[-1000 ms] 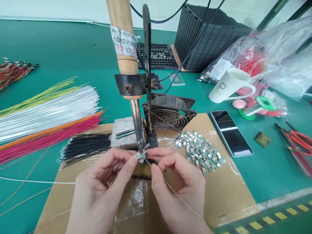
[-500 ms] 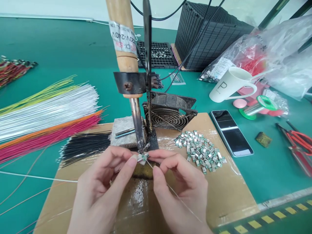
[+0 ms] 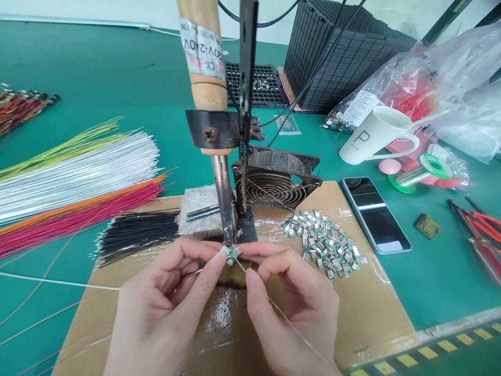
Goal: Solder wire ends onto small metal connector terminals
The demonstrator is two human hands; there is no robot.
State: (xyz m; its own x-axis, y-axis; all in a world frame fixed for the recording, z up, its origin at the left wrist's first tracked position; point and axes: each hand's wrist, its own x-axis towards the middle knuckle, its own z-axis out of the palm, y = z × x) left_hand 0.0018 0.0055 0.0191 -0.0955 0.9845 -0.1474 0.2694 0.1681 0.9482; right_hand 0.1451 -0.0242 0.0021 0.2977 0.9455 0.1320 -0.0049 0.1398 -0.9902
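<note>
My left hand [image 3: 172,292] pinches a small green-and-silver circuit board [image 3: 233,254] between thumb and fingertips, just beneath the tip of a soldering iron [image 3: 225,203]. A white wire [image 3: 58,280] runs from the left to that hand. My right hand [image 3: 291,292] is closed on a thin strand of solder wire [image 3: 289,321], whose upper end reaches the board; the rest trails down past the palm. The wooden-handled iron is clamped tip-down to a dark metal stand [image 3: 246,130]. Exact contact between tip, solder and board is too small to make out.
Loose boards [image 3: 323,243] lie on the cardboard [image 3: 352,318] at right, beside a phone [image 3: 376,215]. A small fan [image 3: 277,180] stands behind the iron. Bundled white wires [image 3: 86,169] and black wires [image 3: 141,232] lie left. A mug [image 3: 378,136] and solder spool [image 3: 418,172] are right.
The whole scene has shifted slightly rightward with the camera. Both hands keep their grips, and the board stays under the iron's tip with the left fingers slightly readjusted.
</note>
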